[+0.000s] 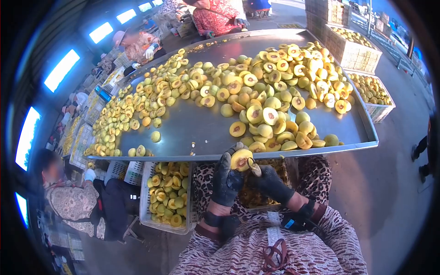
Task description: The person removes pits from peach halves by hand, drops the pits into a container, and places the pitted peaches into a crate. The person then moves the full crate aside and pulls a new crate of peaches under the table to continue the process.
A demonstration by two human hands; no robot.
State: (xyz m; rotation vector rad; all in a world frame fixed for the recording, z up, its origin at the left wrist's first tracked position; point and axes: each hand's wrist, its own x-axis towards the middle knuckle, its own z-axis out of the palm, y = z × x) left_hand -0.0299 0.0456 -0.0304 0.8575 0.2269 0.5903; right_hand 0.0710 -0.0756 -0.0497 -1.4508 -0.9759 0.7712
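My left hand, in a dark glove, grips a yellow peach half with its cut face turned up toward me. In my right hand, also gloved, is a small pitting tool with a pale handle and a dark curved metal end. That metal end meets the right side of the cut face. Both hands are just in front of the near edge of the metal table, over my lap. Many peach halves lie heaped on the table. Below my hands, a container with brownish-yellow scraps is partly hidden.
A white crate full of peach halves stands left of my legs. Stacked crates of fruit are beyond the table's right side. One person sits at the left; others work along the far side.
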